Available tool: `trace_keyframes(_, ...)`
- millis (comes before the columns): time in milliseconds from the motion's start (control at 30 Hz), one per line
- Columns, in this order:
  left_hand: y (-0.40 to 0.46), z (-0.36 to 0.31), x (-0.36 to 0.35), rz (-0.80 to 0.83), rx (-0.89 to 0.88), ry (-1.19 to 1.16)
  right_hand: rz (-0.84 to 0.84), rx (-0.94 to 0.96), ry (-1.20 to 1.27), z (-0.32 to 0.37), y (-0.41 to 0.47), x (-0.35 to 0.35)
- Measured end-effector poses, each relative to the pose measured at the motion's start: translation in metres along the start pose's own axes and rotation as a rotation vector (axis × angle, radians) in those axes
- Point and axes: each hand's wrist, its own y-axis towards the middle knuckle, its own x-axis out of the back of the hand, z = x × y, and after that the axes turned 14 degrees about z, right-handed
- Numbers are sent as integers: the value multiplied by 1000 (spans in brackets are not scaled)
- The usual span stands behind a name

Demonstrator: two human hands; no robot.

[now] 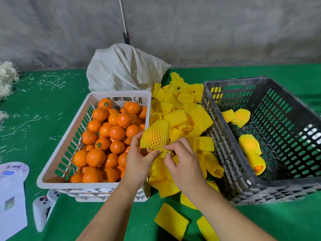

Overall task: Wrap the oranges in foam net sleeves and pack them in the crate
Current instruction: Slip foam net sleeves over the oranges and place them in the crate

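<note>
A white basket (52, 178) on the left is full of loose oranges (117, 133). Between the baskets lies a heap of yellow foam net sleeves (178, 117). Above the heap, both hands hold one orange inside a yellow sleeve (155, 135). My left hand (139, 160) grips its lower left side. My right hand (182, 160) pinches the sleeve's lower open end. The dark grey crate (225, 153) on the right holds three sleeved oranges: one at the back (240, 117), two near the middle (249, 144) (257, 164).
A white woven sack (125, 68) stands behind the white basket. Loose sleeves (171, 220) lie on the green cloth near my arms. A white device (42, 209) and a paper sheet (12, 197) sit at the left front. Pale straw (7, 77) is at far left.
</note>
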Motion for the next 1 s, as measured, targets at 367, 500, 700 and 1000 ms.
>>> trace_keyframes(367, -2, 4, -2, 233, -34, 535, 71, -582, 947, 1, 17, 11)
trace_keyframes(500, -5, 8, -4, 123, -18, 394, -20, -640, 1239, -11, 10, 14)
trace_keyframes(700, -5, 5, -7, 18, -5, 160, -181, -594, 1416, -13, 19, 9)
trace_keyframes(1000, -9, 1, -10, 20, -37, 351, -3, -627, 1247, 2, 15, -13)
